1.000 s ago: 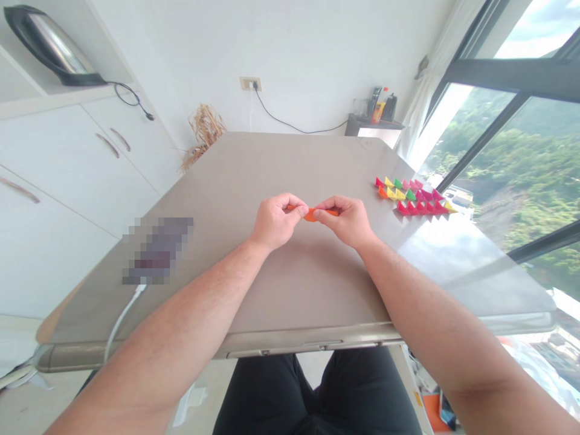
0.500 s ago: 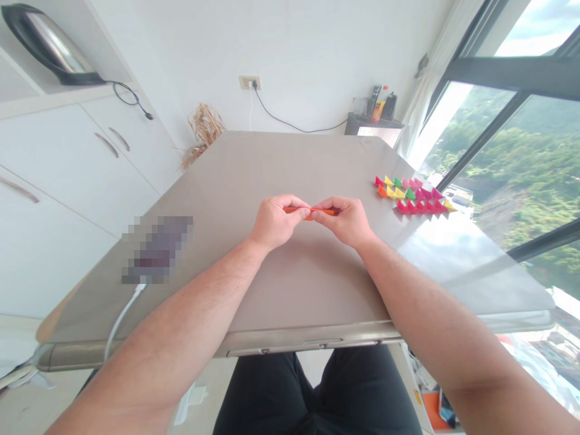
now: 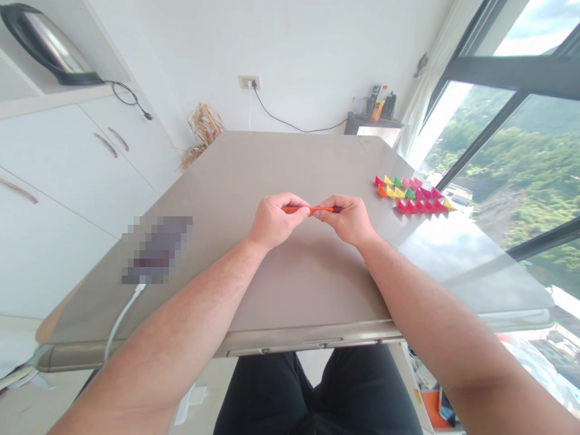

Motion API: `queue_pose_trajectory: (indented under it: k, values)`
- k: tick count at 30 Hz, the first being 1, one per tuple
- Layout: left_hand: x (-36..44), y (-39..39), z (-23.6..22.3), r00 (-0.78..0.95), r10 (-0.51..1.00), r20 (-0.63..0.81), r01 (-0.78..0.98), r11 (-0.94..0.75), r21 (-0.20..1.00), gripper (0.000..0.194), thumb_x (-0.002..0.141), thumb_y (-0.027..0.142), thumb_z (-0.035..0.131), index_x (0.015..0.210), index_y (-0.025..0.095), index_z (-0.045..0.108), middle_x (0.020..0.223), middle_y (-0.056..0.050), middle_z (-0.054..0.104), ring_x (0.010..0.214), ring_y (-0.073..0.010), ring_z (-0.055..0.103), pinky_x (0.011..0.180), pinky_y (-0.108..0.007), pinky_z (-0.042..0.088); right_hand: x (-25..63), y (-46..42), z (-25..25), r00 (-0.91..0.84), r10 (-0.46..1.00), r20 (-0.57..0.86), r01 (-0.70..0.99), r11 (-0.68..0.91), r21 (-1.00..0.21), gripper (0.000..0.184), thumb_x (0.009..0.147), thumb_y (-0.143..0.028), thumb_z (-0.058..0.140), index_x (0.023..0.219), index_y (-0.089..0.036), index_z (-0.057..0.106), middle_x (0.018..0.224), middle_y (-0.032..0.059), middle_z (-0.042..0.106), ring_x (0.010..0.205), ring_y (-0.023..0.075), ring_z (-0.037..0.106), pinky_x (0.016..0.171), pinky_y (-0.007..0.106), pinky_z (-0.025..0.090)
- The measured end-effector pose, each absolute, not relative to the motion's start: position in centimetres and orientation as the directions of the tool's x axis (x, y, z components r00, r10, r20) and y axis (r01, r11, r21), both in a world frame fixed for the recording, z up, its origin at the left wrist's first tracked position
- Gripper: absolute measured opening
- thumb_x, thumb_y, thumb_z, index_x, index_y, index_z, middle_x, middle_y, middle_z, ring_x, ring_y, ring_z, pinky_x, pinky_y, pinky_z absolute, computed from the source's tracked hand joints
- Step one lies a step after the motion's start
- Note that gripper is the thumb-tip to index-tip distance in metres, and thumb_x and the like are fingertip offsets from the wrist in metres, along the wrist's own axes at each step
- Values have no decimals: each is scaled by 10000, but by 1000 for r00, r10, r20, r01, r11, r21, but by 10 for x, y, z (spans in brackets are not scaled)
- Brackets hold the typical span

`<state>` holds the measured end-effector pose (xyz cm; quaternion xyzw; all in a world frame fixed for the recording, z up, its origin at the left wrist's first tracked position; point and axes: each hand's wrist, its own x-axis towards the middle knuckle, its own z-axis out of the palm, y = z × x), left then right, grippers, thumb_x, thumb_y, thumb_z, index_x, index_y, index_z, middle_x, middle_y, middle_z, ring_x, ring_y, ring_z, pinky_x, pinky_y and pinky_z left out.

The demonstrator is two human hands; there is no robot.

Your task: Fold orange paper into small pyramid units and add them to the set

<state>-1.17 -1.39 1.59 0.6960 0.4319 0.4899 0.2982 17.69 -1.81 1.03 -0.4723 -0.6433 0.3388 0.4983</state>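
Between my two hands, above the middle of the table, is a folded piece of orange paper (image 3: 312, 211). My left hand (image 3: 277, 222) pinches its left side between thumb and fingers. On the opposite side my right hand (image 3: 348, 220) is closed on the same paper, thumb tip close to the left thumb. Only a narrow orange strip shows; the fingers hide most of its shape. To the right stand rows of small folded paper boats (image 3: 421, 206) in red, pink, yellow, green and orange.
A grey-brown table (image 3: 299, 284) spreads out in front of me. On its left lies a blurred-out dark device (image 3: 158, 251) with a white cable (image 3: 118, 320). Windows (image 3: 512, 133) line the right. Behind the table, a low dark cabinet (image 3: 374, 125) carries bottles.
Both hands stay in nearly the same place. The thumbs have shifted slightly on the orange paper, and less of it shows below them.
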Motion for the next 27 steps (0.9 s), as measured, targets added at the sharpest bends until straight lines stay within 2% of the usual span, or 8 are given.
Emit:
queue_pose_trajectory:
  k: [4, 12, 16, 27]
  values:
    - [-12, -13, 13, 181, 885, 429, 311, -465, 829, 149, 788, 364, 764, 842, 229, 798, 899, -39, 801, 863, -212, 744, 815, -316, 578, 175, -19, 10, -69, 944, 323, 293, 329, -898, 199, 713, -410, 818, 725, -218, 767, 716, 20, 721, 672, 168, 594, 640, 313, 474]
    - [-12, -16, 15, 178, 840, 513, 425, -536, 730, 125, 817, 315, 702, 788, 222, 781, 829, -29, 789, 788, -191, 719, 770, -297, 564, 175, -21, 12, -141, 937, 319, 281, 347, -895, 264, 713, -462, 827, 788, -215, 774, 780, 30, 741, 689, 174, 616, 643, 315, 489]
    - [-12, -16, 16, 183, 846, 501, 406, -529, 745, 126, 815, 326, 711, 785, 224, 778, 821, -23, 788, 782, -187, 720, 765, -288, 566, 176, -21, 11, -139, 930, 341, 272, 367, -890, 315, 743, -520, 806, 772, -207, 779, 730, 38, 727, 678, 177, 612, 645, 321, 487]
    - [-17, -16, 21, 236, 881, 409, 351, -470, 810, 155, 804, 363, 741, 778, 214, 776, 788, -27, 782, 778, -190, 727, 740, -281, 557, 179, -21, 11, -155, 928, 338, 268, 369, -890, 226, 771, -449, 800, 770, -223, 803, 741, 39, 750, 701, 187, 635, 651, 320, 494]
